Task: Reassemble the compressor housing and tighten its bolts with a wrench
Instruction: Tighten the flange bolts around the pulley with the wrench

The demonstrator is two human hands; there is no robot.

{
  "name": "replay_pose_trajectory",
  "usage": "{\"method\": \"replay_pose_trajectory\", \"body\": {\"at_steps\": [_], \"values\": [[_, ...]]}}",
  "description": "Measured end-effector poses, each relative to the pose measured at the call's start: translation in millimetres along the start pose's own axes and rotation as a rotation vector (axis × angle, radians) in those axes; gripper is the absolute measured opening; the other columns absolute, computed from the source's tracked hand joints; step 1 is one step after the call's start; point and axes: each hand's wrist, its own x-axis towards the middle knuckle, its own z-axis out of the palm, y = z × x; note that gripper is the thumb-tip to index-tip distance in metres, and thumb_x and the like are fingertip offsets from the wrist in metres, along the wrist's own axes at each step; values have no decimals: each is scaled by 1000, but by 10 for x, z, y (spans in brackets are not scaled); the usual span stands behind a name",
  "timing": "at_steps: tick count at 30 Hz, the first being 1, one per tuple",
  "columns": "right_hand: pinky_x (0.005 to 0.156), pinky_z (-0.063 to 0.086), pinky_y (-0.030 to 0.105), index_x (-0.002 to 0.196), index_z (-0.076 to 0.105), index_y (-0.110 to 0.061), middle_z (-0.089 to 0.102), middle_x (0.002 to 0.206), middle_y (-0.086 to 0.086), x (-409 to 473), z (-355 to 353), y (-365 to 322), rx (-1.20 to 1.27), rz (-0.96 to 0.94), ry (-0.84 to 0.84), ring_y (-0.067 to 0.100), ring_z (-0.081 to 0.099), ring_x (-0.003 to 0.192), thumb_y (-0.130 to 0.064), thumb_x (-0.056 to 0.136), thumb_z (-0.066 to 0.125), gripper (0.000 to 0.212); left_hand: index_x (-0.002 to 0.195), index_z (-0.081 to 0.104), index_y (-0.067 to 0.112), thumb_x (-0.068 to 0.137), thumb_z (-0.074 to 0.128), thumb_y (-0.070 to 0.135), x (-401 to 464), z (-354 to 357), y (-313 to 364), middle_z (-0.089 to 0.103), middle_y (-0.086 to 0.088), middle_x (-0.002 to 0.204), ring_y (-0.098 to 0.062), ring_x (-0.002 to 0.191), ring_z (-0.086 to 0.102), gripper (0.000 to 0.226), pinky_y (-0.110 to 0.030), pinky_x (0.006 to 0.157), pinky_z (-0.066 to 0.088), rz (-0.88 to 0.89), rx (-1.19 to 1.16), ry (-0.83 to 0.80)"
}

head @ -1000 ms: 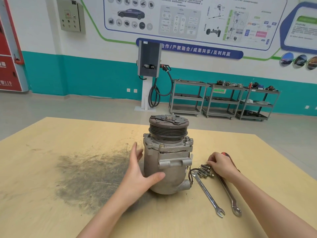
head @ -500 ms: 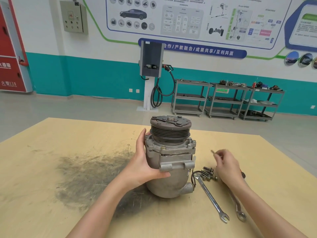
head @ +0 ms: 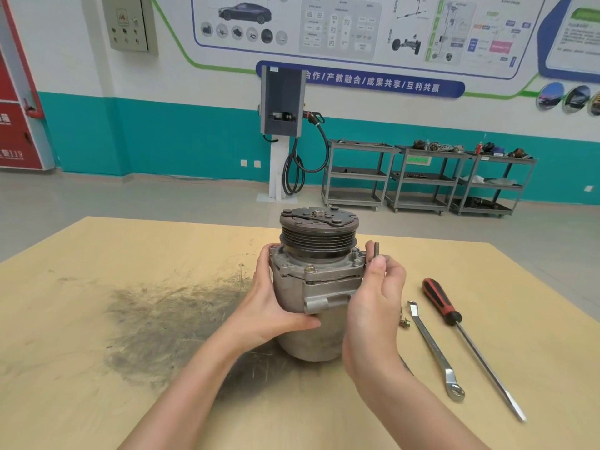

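A grey metal compressor (head: 316, 287) with a dark pulley on top stands upright in the middle of the wooden table (head: 97, 384). My left hand (head: 271, 306) grips its left side, thumb across the front. My right hand (head: 376, 303) is at the compressor's right side and pinches a long threaded bolt (head: 376, 251), held upright beside the housing's upper right flange. A bolt head (head: 310, 269) sits in the front flange. A silver wrench (head: 433, 349) lies on the table to the right.
A red-handled screwdriver (head: 467, 342) lies right of the wrench. Loose bolts (head: 404, 323) show just behind my right hand. A dark grimy smear (head: 168, 319) covers the table to the left. Shelving carts (head: 422, 177) and a charging post stand far behind.
My right hand has lifted a bolt from the pile and carried it left to the compressor's upper right flange. My left hand has moved higher up the housing.
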Motion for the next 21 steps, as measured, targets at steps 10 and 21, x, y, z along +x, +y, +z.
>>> {"method": "replay_pose_trajectory", "body": {"at_steps": [10, 21], "values": [[95, 42, 24, 101, 44, -29, 62, 125, -12, 322, 73, -38, -78, 67, -42, 5, 56, 116, -30, 107, 26, 19, 139, -10, 57, 61, 90, 51, -355, 151, 56, 4, 28, 151, 15, 140, 0, 126, -19, 114, 9, 81, 196, 256], [67, 47, 3, 103, 46, -26, 62, 127, -10, 352, 20, -60, -53, 84, -108, -6, 58, 106, -29, 107, 27, 19, 151, 0, 25, 38, 64, 97, -66, -118, 15, 8, 2, 161, -6, 149, 14, 149, -26, 120, 11, 189, 49, 345]]}}
